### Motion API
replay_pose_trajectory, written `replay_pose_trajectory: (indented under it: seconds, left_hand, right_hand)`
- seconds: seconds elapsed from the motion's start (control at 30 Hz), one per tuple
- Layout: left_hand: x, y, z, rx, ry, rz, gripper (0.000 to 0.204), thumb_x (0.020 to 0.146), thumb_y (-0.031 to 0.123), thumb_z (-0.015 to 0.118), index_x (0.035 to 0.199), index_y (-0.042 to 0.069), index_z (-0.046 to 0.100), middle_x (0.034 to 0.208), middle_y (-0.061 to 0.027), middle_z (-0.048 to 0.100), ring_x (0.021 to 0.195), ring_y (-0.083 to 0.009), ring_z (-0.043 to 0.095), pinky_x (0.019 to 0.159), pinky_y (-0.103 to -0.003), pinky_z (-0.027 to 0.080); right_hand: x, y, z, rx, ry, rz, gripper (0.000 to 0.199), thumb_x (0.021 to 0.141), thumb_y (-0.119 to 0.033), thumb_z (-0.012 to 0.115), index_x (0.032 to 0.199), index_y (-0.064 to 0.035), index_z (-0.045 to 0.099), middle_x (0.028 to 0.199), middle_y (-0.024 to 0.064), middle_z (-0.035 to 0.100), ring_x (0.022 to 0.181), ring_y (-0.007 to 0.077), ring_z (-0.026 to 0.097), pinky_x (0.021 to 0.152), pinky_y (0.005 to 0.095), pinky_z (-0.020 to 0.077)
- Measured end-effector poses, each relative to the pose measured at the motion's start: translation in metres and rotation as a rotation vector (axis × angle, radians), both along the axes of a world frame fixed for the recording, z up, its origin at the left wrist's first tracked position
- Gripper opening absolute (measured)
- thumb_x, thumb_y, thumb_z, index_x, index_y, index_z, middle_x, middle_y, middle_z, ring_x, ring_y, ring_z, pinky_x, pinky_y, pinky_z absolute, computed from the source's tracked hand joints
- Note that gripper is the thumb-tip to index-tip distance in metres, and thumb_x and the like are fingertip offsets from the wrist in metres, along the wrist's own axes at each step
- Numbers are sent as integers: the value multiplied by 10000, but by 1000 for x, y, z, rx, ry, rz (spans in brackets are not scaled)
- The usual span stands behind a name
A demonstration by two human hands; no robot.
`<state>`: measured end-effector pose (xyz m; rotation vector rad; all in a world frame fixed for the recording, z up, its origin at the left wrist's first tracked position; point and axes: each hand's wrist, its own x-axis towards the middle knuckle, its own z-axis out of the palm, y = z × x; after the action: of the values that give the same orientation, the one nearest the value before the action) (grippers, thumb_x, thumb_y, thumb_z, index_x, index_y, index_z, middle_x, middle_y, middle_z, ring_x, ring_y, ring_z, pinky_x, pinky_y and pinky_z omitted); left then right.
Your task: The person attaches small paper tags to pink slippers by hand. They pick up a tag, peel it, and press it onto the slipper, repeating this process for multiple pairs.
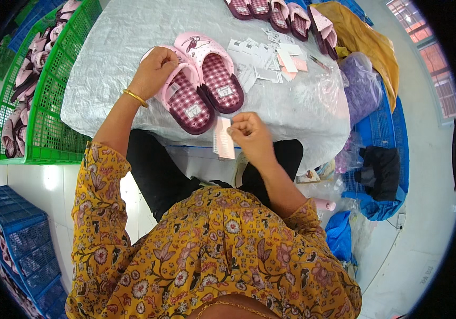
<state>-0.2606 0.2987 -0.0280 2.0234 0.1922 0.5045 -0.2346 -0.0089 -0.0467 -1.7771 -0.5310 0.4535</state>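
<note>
Two pink slippers with maroon checked insoles lie side by side on a table covered in clear plastic sheet (121, 48). My left hand (152, 72) grips the upper of the left slipper (185, 101); a gold bangle sits on that wrist. The right slipper (217, 80) lies touching it, untouched by either hand. My right hand (249, 135) is at the table's near edge, pinching a small pale pink paper tag (223, 138) that hangs below the fingers.
A heap of white and pink tags (268, 61) lies behind the slippers. More slippers (281, 13) line the far edge. A green crate (47, 95) of slippers stands at left, blue crates (20, 234) lower left, bags and a blue crate (377, 127) right.
</note>
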Motion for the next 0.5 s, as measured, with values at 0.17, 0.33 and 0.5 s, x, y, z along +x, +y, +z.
replay_pose_trajectory:
  seconds: [0.17, 0.33, 0.5]
  left_hand:
    - [-1, -4, 11, -55, 73, -43, 124, 879, 129, 624, 900, 10, 594, 905, -49, 543, 794, -135, 530, 749, -269, 456]
    - [-8, -26, 28, 19, -91, 11, 109, 872, 107, 615, 912, 12, 583, 907, -39, 568, 793, -130, 539, 733, -265, 460]
    - [-29, -48, 41, -26, -176, 50, 73, 946, 95, 562, 979, 30, 569, 910, -11, 583, 756, -60, 537, 656, -204, 436]
  right_hand:
    - [39, 7, 50, -20, -125, 97, 254, 835, -60, 709, 1054, -1, 596, 823, 18, 638, 698, 51, 545, 656, 225, 477]
    - [65, 31, 53, -178, -296, 203, 241, 845, -97, 685, 1069, -55, 608, 841, 57, 670, 706, 129, 617, 679, 278, 499]
    - [57, 37, 50, -289, -674, 232, 252, 824, -98, 696, 1073, -73, 664, 958, 87, 658, 810, 208, 643, 734, 316, 512]
